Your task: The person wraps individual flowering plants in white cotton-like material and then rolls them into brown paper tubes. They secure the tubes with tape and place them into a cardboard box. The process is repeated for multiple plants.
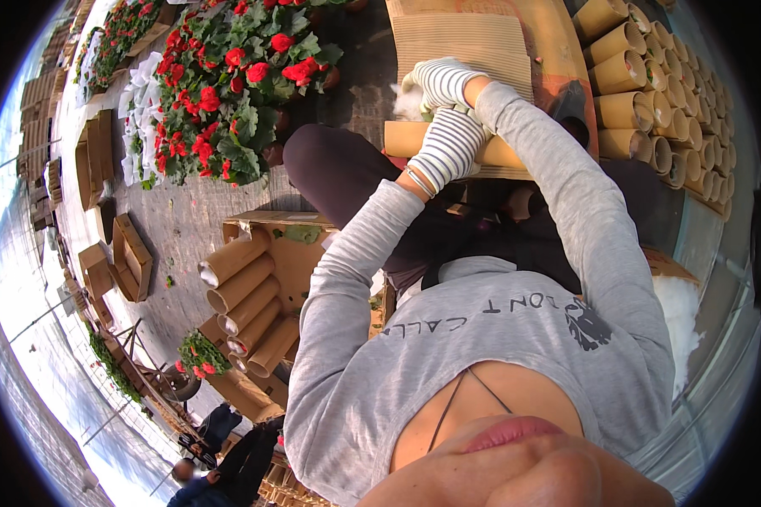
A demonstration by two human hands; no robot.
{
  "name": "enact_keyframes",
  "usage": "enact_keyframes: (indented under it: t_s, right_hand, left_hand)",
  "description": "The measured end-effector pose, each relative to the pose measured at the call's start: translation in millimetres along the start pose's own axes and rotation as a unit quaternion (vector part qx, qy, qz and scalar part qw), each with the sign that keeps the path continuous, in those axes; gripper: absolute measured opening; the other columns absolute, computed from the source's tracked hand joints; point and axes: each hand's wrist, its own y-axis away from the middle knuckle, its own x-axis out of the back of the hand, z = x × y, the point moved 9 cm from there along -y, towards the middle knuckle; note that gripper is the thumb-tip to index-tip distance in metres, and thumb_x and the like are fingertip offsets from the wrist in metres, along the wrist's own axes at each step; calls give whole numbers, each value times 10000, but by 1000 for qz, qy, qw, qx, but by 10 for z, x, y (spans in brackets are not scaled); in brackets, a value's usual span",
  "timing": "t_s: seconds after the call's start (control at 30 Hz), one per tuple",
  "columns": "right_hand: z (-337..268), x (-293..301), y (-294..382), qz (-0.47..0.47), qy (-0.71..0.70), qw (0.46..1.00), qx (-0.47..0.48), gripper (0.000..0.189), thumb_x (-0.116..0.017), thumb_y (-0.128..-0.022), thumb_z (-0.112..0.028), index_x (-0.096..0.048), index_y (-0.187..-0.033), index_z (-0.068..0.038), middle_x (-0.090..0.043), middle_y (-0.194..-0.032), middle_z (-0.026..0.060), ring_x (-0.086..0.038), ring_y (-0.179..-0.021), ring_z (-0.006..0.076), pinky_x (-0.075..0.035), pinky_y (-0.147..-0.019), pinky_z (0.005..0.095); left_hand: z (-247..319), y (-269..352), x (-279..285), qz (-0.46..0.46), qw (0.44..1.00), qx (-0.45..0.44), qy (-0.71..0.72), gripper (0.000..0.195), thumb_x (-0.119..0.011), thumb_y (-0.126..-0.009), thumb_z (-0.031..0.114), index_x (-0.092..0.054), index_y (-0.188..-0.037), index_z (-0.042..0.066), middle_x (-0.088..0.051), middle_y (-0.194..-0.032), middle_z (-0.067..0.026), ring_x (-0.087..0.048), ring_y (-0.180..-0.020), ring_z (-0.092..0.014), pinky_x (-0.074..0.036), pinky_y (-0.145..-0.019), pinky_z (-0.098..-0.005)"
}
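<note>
Both of my hands wear white gloves with dark stripes and meet over a stack of corrugated cardboard sheets (463,44). My left hand (450,149) is closed around a brown paper tube (405,138) lying crosswise near the sheets' lower edge. Just above it and touching it is my right hand (443,82), its fingers curled beside white fluffy wadding (409,103). A bit of green shows between the hands; whether the right fingers grip anything is hidden. An orange-brown board (554,54) lies under the sheets, with a black tool-like object (569,114) on it.
Many upright brown paper tubes (630,111) stand packed at the right. Potted red-flowering begonias (209,108) fill the upper left. More tubes (241,260) lean in an open cardboard box (279,218) at lower left. Empty cartons (130,256) lie farther left. Another person (209,469) is at bottom left.
</note>
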Motion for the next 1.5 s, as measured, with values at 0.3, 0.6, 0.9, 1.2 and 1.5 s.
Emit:
enact_keyframes:
  t_s: [0.3, 0.6, 0.9, 1.2, 1.5]
  right_hand:
    - [1108, 635, 719, 364, -363, 857, -44, 321, -703, -898, -117, -670, -1203, -24, -741, -1101, 113, -695, -990, 206, -566, -896, 346]
    - [665, -204, 945, 134, -546, 821, 102, 789, -467, -1003, -640, -465, -1474, -8, -495, -1489, 120, -454, -1375, 197, -369, -1145, 316]
    - [927, 72, 1101, 150, -590, 793, -27, 1056, -472, -852, -839, -411, -1505, -11, -498, -1486, 195, -515, -1339, 261, -400, -1116, 359]
    - [560, 34, 2145, 211, 235, 936, -154, 1136, -903, -593, -369, -323, -1508, -28, -496, -1433, 162, -482, -1342, 311, -324, -1159, 466]
    - [942, -94, 1852, 164, 153, 968, -112, 778, -906, -591, -318, -549, -1219, -29, -635, -1117, 150, -636, -1073, 317, -492, -949, 423]
  left_hand:
    - [86, 127, 235, 210, 976, -53, 6, 833, -892, -557, 296, -592, -1323, 168, -570, -1302, -148, -460, -1340, -365, -340, -1139, -552]
    - [171, 445, 342, 390, 915, -50, -85, 1043, -884, -511, 364, -484, -1470, 285, -381, -1501, -161, -327, -1414, -426, -218, -1156, -653]
    - [-12, 143, 341, 194, 980, -44, 25, 1030, -912, -490, 286, -509, -1437, 234, -555, -1330, -221, -524, -1233, -407, -444, -1016, -522]
    - [-169, -122, 561, 98, 991, -26, 86, 1218, -956, -489, 265, -356, -1543, 158, -533, -1351, -187, -497, -1276, -388, -443, -1036, -461]
    - [-449, -413, 237, -33, 971, -43, 231, 1443, -1001, -497, 375, -123, -1598, 60, -550, -1407, -249, -473, -1360, -428, -357, -1176, -429]
